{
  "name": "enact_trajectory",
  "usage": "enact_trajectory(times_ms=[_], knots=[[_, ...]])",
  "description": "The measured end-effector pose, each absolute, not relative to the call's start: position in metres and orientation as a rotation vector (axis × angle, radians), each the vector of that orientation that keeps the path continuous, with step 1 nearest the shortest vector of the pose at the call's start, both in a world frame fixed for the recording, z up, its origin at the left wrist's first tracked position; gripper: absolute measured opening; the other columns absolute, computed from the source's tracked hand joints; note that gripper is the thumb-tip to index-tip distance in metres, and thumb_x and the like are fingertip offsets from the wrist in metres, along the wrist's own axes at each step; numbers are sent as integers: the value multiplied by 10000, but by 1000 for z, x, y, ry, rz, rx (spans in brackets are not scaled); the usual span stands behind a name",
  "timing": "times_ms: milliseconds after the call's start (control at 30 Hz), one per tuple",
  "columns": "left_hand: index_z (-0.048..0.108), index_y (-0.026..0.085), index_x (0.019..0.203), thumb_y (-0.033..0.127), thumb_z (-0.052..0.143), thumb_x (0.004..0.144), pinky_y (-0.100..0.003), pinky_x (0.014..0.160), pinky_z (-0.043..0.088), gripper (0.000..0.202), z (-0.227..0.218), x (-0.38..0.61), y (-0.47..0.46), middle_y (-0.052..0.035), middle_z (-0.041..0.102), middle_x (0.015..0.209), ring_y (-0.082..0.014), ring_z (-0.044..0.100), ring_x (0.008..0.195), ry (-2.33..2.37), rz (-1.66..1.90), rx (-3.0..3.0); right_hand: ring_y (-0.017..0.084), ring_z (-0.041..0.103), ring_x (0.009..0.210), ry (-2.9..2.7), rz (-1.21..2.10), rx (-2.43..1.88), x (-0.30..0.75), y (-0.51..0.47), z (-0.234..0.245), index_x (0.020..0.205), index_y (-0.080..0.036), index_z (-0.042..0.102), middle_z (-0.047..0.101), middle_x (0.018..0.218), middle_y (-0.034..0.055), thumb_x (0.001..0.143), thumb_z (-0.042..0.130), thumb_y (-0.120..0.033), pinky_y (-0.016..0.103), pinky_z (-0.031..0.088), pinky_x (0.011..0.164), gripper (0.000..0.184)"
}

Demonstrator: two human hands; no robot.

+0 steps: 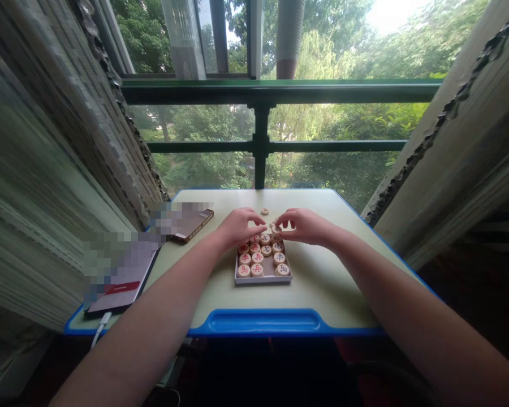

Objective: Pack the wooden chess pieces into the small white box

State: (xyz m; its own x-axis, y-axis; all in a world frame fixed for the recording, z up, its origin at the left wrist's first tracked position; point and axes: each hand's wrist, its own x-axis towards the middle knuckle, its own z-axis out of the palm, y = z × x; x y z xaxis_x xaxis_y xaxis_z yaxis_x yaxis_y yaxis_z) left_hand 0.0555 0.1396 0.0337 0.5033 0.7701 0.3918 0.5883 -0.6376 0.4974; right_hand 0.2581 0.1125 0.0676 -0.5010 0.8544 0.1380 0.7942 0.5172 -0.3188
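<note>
A shallow white box (263,280) on the table holds round Chinese chess pieces in rows, red-marked ones such as a piece (258,258) on the left and dark-marked ones such as a piece (279,258) on the right. Over the box's far left part is my left hand (240,227), its thumb and index finger apart with nothing visible between them. At the far right part, my right hand (302,227) has thumb and index finger at a pale chess piece (275,229), apparently gripping it. A loose chess piece (265,211) lies beyond the box.
On the table's left lie a phone (193,225) and a larger tablet-like device (129,277) with a white cable (100,328). The small table (331,294) has a blue rim and front groove. Curtains (445,130) flank a window with a green railing (280,91).
</note>
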Motion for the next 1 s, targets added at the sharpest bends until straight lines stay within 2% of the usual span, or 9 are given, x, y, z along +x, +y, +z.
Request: enact_trajectory(times_ms=[167, 333, 567, 700, 1000], knots=[[720, 150, 792, 202, 491, 754, -249, 723, 447, 238, 34, 55, 141, -44, 657, 810, -130, 554, 705, 1201, 913, 2438, 139, 547, 711, -2572, 321, -1326, 248, 101, 69, 903, -199, 695, 612, 867, 47, 713, 633, -342, 233, 401, 632, 247], [721, 153, 776, 220, 497, 736, -247, 710, 446, 237, 34, 55, 141, -40, 658, 804, -133, 553, 695, 1214, 891, 2459, 129, 534, 684, -2604, 285, -1341, 237, 90, 69, 900, -207, 696, 598, 844, 36, 706, 634, -286, 229, 381, 611, 219], [720, 161, 770, 224, 496, 729, -247, 703, 441, 237, 34, 54, 142, -33, 661, 791, -137, 566, 708, 1224, 885, 2487, 161, 554, 752, -2640, 259, -1338, 232, 89, 66, 921, -213, 695, 609, 875, 50, 715, 619, -375, 245, 380, 627, 273], [721, 160, 776, 238, 495, 738, -254, 713, 442, 241, 36, 53, 141, -35, 663, 785, -143, 575, 724, 1230, 876, 2516, 150, 552, 721, -2643, 248, -1372, 231, 89, 66, 944, -219, 689, 609, 891, 47, 704, 623, -366, 244, 380, 619, 290], [719, 164, 763, 228, 495, 735, -262, 736, 448, 235, 38, 52, 140, -35, 669, 786, -152, 590, 749, 1231, 875, 2525, 152, 554, 726, -2660, 242, -1380, 229, 89, 67, 854, -225, 706, 615, 877, 41, 705, 613, -337, 242, 381, 620, 208]])
